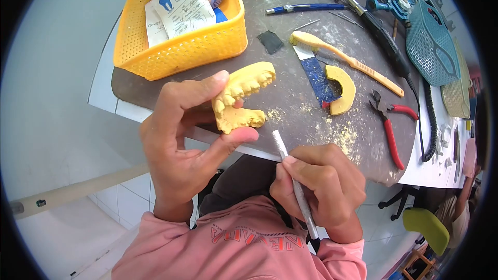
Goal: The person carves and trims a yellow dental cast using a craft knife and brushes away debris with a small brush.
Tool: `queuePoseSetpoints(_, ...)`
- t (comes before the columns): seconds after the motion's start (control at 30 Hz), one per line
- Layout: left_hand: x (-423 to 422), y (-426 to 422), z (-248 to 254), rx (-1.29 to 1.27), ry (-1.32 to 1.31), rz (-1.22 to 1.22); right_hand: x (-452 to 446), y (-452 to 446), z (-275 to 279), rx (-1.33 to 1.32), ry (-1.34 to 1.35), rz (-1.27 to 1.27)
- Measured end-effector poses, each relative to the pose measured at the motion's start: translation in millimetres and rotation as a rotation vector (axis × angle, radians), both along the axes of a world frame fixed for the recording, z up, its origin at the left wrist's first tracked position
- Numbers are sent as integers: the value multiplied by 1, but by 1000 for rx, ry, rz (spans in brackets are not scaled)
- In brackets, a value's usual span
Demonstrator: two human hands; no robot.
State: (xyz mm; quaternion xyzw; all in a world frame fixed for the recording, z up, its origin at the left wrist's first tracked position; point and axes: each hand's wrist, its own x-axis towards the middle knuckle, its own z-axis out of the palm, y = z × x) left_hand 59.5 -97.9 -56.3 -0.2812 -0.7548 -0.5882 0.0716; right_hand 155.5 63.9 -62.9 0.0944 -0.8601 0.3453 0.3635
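My left hand (181,124) holds a yellow plaster dental cast (228,98) by its outer side, thumb below and fingers above. The cast is horseshoe-shaped with a row of moulded teeth, and its open side faces right. In my right hand (324,184) is a slim silver pen-shaped tool (299,197), gripped like a pencil. Its upper end points toward the cast, a small gap apart from it. I cannot make out a blade on the tool. A second yellow horseshoe-shaped plaster piece (345,91) lies on the dark work mat (202,65), partly on a blue strip (316,78).
A yellow basket (181,54) with papers stands at the upper left. A brush (358,65), red-handled cutters (389,129), a blue pen (306,8) and a corded rotary handpiece (384,41) lie on the mat. Yellow crumbs are scattered around. Another person (456,207) is at far right.
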Motion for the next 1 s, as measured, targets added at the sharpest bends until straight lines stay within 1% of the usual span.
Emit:
queuePoseSetpoints(0.03, -1, -1, 1, -59, 47, 10, 0, 0, 0, -16, 8, 9)
queuePoseSetpoints(0.07, -2, -1, 2, -61, 47, 9, 0, 0, 0, -17, 8, 8)
queuePoseSetpoints(0.13, -4, -1, 2, -43, -16, -3, -1, 1, 0, 24, 14, 33)
queuePoseSetpoints(0.33, -7, 0, 5, -47, -83, -6, -4, 4, -6, 84, 67, 67)
queuePoseSetpoints(0.77, -7, 1, 5, -36, -94, 10, -7, 4, -11, 126, 105, 56)
queuePoseSetpoints(0.97, -9, 0, 9, -58, -138, -32, -4, 6, -6, 135, 75, 80)
queuePoseSetpoints(1.0, -10, -1, 10, -65, -151, -40, -2, 7, -3, 148, 37, 71)
